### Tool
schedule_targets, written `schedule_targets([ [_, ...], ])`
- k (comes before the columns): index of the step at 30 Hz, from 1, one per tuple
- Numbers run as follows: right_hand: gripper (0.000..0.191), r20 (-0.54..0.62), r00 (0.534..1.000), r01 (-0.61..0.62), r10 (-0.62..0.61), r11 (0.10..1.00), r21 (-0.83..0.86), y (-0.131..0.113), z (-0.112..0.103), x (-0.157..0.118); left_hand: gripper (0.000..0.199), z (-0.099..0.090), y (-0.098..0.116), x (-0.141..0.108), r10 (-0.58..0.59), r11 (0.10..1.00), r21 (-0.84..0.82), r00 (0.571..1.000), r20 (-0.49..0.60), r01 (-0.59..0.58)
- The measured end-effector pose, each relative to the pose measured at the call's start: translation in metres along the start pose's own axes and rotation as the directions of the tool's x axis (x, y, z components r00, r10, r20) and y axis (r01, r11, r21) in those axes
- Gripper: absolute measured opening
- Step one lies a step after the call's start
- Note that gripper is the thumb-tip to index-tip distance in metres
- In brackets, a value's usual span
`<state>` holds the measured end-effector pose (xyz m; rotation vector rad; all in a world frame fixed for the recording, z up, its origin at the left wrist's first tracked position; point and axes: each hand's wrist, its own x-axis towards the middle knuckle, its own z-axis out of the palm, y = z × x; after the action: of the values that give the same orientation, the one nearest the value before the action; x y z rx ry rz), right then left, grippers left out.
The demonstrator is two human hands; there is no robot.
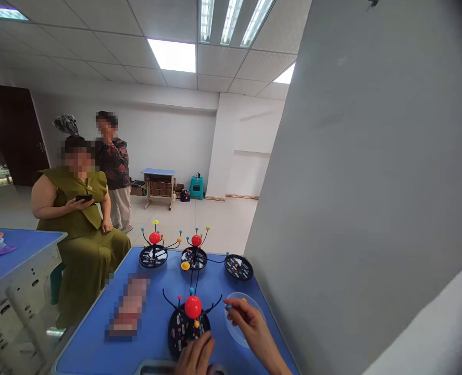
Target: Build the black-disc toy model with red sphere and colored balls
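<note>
I've got the right hand (253, 324) pinching a small blue ball (228, 307) at three o'clock from the red ball (192, 307), near a black arm (215, 305). On my feed, the left hand (195, 355) meets the black base (178, 331) at six o'clock; whether it grips, I can't tell.

Bright, fairly even light falls from the ceiling lights (231, 21) at the top of the frame, one white panel (172, 55) glaring. Wide-angle stretch slants the grey wall (351, 156); the upper right corner darkens, and pixelation blurs patches at left.
</note>
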<state>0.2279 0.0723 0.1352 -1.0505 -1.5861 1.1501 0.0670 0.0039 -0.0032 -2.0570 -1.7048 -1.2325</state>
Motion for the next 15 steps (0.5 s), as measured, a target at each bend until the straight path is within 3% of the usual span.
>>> schedule_targets([
  [5,0.053,-0.023,0.999,-0.029,0.03,0.999,0.018,0.002,0.017,0.014,0.07,0.02,0.028,0.023,-0.183,0.982,-0.011,0.972,0.15,0.187],
  [8,0.055,-0.004,0.998,-0.06,0.06,0.998,0.012,0.008,0.019,0.019,0.072,0.022,0.028,0.032,-0.239,0.966,-0.042,0.94,0.241,0.257],
  [12,0.06,0.024,0.997,-0.071,0.071,0.997,0.006,0.013,0.018,0.022,0.066,0.016,0.026,0.036,-0.22,0.953,-0.106,0.889,0.403,0.284],
  [15,0.062,0.048,0.996,-0.077,0.078,0.997,-0.016,0.013,0.017,0.023,0.065,0.012,0.029,0.037,-0.257,0.948,-0.071,0.879,0.401,0.31],
])
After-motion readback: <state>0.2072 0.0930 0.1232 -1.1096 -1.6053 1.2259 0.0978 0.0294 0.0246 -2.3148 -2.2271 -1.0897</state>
